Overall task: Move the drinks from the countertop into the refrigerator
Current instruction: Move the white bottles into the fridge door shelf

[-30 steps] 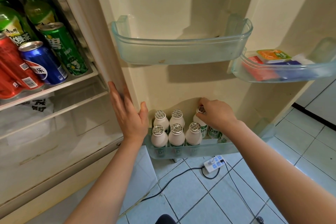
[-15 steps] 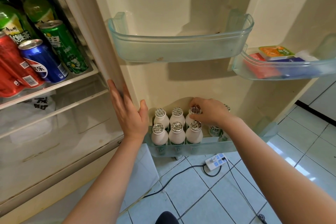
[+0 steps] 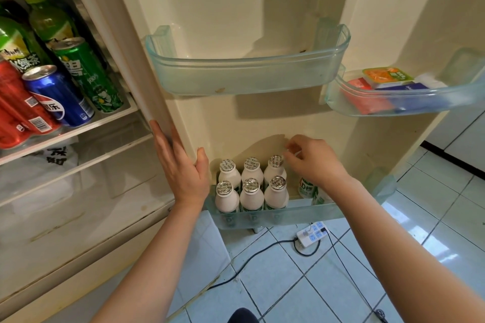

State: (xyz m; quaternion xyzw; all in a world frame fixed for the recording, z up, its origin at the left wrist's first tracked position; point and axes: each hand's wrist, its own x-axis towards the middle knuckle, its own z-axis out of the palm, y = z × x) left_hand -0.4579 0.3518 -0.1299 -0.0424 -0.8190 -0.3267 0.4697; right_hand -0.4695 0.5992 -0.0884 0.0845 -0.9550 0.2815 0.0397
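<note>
Six small white milk drink bottles point(image 3: 251, 193) with foil caps stand in two rows in the bottom door shelf point(image 3: 296, 214) of the open refrigerator. To their right stands another bottle with a green label point(image 3: 306, 187). My right hand point(image 3: 312, 162) is over it, fingers curled round its top, and the cap is hidden. My left hand point(image 3: 181, 168) rests flat, fingers straight, against the inner edge of the refrigerator door.
Cans and green bottles point(image 3: 52, 81) crowd the inner shelf at left. A bare middle door shelf point(image 3: 246, 73) hangs above the bottles, and a right one point(image 3: 404, 102) holds flat packets. A power strip point(image 3: 312, 236) and cables lie on the tiled floor.
My right hand set the third back-row bottle against its neighbours, let go of it and moved right onto the green-labelled bottle. My left hand stayed on the door edge.
</note>
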